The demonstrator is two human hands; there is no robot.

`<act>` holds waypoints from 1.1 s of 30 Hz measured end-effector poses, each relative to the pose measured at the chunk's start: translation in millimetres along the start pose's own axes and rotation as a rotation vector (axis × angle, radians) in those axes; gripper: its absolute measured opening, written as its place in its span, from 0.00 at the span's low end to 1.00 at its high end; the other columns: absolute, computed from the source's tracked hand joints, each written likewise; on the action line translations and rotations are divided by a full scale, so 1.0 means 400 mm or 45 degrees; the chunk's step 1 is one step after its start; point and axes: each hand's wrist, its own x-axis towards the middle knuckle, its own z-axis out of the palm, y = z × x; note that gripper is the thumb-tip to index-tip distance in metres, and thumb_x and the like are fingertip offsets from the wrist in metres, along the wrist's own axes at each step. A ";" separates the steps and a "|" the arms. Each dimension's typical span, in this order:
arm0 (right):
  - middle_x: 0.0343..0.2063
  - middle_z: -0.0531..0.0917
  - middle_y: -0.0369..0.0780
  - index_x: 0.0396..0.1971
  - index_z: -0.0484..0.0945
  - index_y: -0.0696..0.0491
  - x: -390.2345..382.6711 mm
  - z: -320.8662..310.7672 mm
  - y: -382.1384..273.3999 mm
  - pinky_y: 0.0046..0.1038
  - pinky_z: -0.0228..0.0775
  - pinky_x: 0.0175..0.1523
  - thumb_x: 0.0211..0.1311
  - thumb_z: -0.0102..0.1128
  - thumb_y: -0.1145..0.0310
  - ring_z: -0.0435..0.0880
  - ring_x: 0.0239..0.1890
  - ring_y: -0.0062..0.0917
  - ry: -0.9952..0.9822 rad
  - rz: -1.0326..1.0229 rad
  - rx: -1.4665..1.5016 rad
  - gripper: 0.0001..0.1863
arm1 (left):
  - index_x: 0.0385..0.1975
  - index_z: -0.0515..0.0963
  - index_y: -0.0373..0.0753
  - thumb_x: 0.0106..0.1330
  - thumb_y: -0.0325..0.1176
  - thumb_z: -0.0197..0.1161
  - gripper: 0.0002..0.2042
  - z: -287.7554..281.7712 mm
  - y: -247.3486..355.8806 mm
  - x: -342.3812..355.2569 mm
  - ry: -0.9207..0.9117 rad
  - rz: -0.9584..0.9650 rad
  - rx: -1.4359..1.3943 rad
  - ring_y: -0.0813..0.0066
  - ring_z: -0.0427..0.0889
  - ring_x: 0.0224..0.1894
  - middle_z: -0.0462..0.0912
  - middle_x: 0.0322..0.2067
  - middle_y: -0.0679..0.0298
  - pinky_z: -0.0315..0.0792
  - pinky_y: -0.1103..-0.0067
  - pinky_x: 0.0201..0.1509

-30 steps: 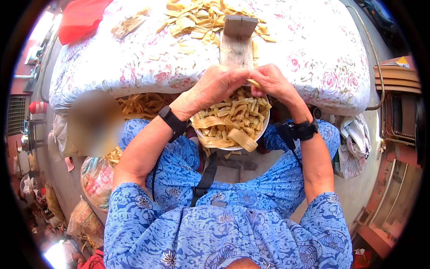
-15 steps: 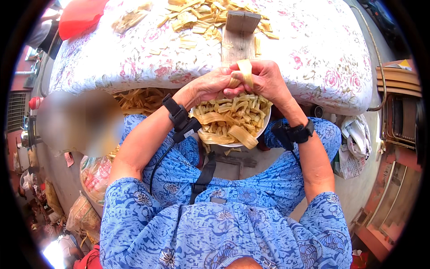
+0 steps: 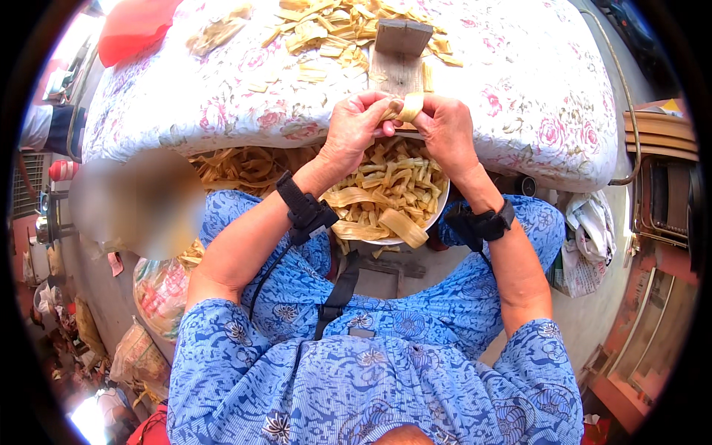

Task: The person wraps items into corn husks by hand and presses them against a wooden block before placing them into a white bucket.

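Observation:
My left hand (image 3: 358,124) and my right hand (image 3: 446,130) meet just in front of a small wooden stand (image 3: 397,65), both closed on a pale yellow dried leaf strip (image 3: 411,107) that is folded between the fingers. Below my hands a round white bowl (image 3: 442,199) is heaped with folded yellow pieces (image 3: 382,194), with a wide curled strip at its front. Loose yellow strips (image 3: 319,26) lie on the white flowered cloth (image 3: 193,96) behind the stand.
Brown dried leaves (image 3: 230,167) lie under the cloth-covered surface's edge. A red cloth (image 3: 133,30) is at back left. Plastic bags (image 3: 156,297) are at left, white sacks (image 3: 582,237) and metal-framed furniture (image 3: 660,200) at right. A person's leg (image 3: 52,127) shows at far left.
My hands stay around the strip, raised slightly from a second ago; the left fingers have risen and the strip now makes a loop. A person has moved at the far left edge.

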 end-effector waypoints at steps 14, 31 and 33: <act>0.34 0.79 0.40 0.17 0.77 0.60 0.005 0.004 -0.007 0.24 0.67 0.40 0.48 0.55 0.76 0.76 0.36 0.27 0.186 -0.399 -0.041 0.06 | 0.28 0.73 0.34 0.61 0.34 0.55 0.09 0.019 0.026 0.001 0.038 0.039 0.497 0.87 0.70 0.17 0.77 0.22 0.68 0.66 0.89 0.19; 0.18 0.78 0.38 0.27 0.77 0.57 -0.013 -0.006 -0.054 0.22 0.68 0.26 0.46 0.66 0.64 0.76 0.19 0.20 -0.210 0.014 0.164 0.13 | 0.38 0.73 0.38 0.60 0.32 0.58 0.09 -0.011 0.030 0.011 0.107 0.127 0.101 0.87 0.76 0.28 0.78 0.29 0.67 0.70 0.89 0.29; 0.18 0.78 0.40 0.28 0.77 0.57 -0.022 0.011 -0.051 0.23 0.68 0.26 0.47 0.64 0.65 0.78 0.19 0.23 -0.155 0.013 0.120 0.12 | 0.39 0.73 0.37 0.60 0.32 0.58 0.09 -0.005 0.036 0.010 0.098 0.120 -0.002 0.86 0.76 0.28 0.78 0.30 0.67 0.71 0.88 0.30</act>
